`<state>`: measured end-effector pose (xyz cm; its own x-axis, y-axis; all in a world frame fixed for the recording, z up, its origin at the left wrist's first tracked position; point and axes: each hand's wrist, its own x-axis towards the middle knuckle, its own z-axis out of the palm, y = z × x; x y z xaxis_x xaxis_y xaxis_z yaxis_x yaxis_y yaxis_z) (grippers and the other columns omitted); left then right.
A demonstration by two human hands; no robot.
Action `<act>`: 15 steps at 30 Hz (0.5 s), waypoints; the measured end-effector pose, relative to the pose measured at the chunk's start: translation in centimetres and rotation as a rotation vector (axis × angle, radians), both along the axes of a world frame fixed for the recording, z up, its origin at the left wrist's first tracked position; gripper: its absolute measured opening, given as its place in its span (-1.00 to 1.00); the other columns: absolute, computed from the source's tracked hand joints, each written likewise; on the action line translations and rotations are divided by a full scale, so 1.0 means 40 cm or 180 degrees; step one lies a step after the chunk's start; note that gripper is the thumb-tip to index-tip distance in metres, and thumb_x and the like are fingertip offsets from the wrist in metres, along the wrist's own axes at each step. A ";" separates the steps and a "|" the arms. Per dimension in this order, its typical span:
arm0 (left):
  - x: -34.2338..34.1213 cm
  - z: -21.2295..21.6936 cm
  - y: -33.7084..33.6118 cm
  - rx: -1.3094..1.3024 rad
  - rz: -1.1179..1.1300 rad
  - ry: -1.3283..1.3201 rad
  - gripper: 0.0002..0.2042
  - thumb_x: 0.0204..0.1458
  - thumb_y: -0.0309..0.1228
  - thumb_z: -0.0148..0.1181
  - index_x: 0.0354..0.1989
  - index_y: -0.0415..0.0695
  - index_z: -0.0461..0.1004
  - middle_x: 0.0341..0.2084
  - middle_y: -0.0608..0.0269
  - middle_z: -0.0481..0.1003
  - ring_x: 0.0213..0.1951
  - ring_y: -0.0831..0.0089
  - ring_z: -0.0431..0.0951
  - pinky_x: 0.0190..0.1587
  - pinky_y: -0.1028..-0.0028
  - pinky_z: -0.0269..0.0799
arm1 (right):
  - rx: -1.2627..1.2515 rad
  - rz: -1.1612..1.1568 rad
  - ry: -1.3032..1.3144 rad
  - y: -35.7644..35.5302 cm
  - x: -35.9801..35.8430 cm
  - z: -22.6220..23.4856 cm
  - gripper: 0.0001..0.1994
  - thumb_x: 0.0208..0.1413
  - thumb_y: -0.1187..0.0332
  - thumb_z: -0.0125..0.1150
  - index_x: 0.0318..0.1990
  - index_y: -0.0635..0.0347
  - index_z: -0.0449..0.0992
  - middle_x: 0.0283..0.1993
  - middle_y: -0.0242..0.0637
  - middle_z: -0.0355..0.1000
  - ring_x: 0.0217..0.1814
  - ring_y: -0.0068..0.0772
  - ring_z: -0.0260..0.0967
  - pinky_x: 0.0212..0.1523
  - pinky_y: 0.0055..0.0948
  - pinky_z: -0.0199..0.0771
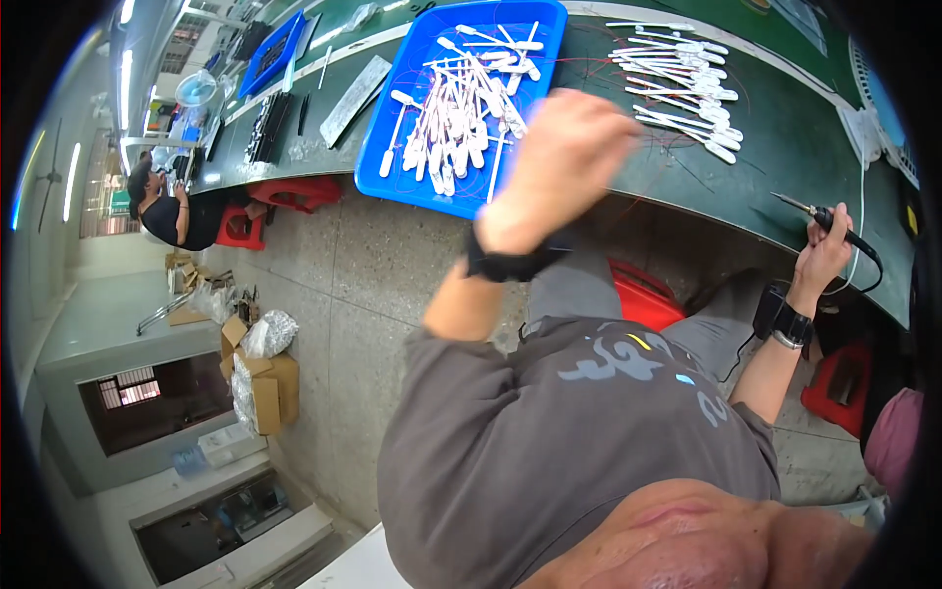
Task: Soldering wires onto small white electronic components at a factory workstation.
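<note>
Soldering iron, held at the right of the frame in the right hand; its dark grip is enclosed by the fingers, and its metal tip is directed toward the upper left, at the near edge of the counter. The left hand is seen at upper centre, blurred, raised over the right rim of a blue tray; its fingers appear bent inward, but whether anything is held cannot be told. A black wristband is worn on the left wrist. Below the counter, part of a red stool is shown between grey trouser legs. On the counter, to the right of the left hand, white stick-shaped parts are laid side by side in a slanting column, with thin red wires among them. More white sticks are heaped crosswise in the tray. To the left of the tray, a flat grey bar is placed at a slant. Farther off, at upper left, a second blue tray is seen, and a co-worker in dark clothing is seated at the counter.
</note>
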<state>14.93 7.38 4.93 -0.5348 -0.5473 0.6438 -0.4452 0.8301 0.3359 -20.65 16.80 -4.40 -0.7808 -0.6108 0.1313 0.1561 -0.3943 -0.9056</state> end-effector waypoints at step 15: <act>0.364 -0.014 -0.097 0.0651 0.0775 -0.2182 -0.83 0.01 -0.45 0.22 -0.21 0.02 0.60 -0.40 0.24 0.47 -0.26 0.27 0.52 -0.19 0.37 0.44 | -0.0001 0.0035 0.0044 -0.001 -0.014 -0.019 -0.79 0.25 0.30 0.13 -0.40 0.20 0.40 -0.58 -0.45 0.26 -0.64 -0.71 0.02 -0.58 -0.65 0.02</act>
<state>29.50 3.50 4.39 -0.6275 -0.7742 0.0834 -0.7728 0.6323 0.0545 -21.20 16.77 -5.17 -0.7721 -0.6193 0.1423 0.1480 -0.3930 -0.9076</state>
